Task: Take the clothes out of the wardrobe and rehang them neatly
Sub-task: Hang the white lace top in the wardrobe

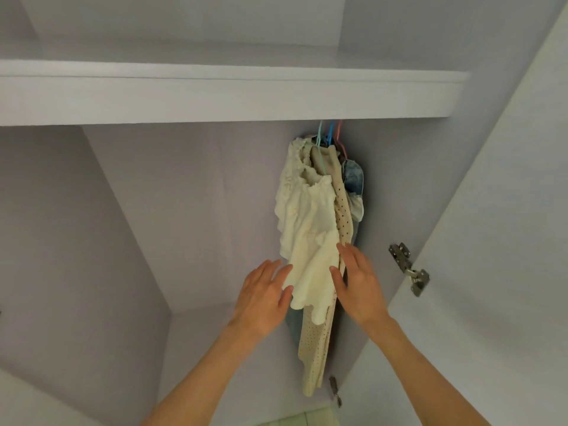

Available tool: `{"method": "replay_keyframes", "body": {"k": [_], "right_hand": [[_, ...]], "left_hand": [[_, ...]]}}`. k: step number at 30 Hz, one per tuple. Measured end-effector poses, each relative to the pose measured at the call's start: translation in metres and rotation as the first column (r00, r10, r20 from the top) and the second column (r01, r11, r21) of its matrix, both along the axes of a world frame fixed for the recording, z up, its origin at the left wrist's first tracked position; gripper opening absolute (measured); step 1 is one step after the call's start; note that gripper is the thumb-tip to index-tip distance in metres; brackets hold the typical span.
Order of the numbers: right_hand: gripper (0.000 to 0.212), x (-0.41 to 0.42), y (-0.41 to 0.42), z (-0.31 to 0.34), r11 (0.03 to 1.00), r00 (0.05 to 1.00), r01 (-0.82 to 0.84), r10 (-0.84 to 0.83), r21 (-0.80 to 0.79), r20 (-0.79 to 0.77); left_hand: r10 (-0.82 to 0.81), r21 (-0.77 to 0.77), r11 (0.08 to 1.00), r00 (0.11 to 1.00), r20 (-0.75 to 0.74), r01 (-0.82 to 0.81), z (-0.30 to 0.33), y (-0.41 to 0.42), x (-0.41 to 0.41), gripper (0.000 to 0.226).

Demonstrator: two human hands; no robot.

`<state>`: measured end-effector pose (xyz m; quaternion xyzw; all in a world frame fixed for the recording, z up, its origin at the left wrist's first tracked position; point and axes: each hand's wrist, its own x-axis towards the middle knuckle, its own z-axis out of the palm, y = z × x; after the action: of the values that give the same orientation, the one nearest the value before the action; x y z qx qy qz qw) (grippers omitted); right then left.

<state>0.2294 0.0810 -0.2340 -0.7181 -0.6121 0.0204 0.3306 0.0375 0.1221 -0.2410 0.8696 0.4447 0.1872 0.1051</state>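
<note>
A cream ruffled top (302, 222) hangs at the right end of the wardrobe on a pale green hanger (320, 139). Behind it hang a beige dotted garment (315, 342) and blue jeans (353, 179), on a blue hanger (330, 133) and a pink hanger (339, 130). My left hand (261, 299) is at the top's lower left edge, fingers straight and touching the cloth. My right hand (358, 284) lies flat on the right side of the garments, fingers straight.
A white shelf (215, 96) runs across above the hanging space and hides the rail. The open wardrobe door (491, 241) stands at the right with a metal hinge (408, 269). The grey wardrobe back wall (184, 210) lies to the left of the clothes.
</note>
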Motion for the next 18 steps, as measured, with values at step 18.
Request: {"method": "replay_keyframes", "body": {"k": [18], "right_hand": [[0.053, 0.083, 0.140, 0.031, 0.975, 0.953, -0.190, 0.211, 0.116, -0.217]], "left_hand": [[0.074, -0.210, 0.976, 0.991, 0.109, -0.050, 0.040, 0.121, 0.143, 0.074]]}}
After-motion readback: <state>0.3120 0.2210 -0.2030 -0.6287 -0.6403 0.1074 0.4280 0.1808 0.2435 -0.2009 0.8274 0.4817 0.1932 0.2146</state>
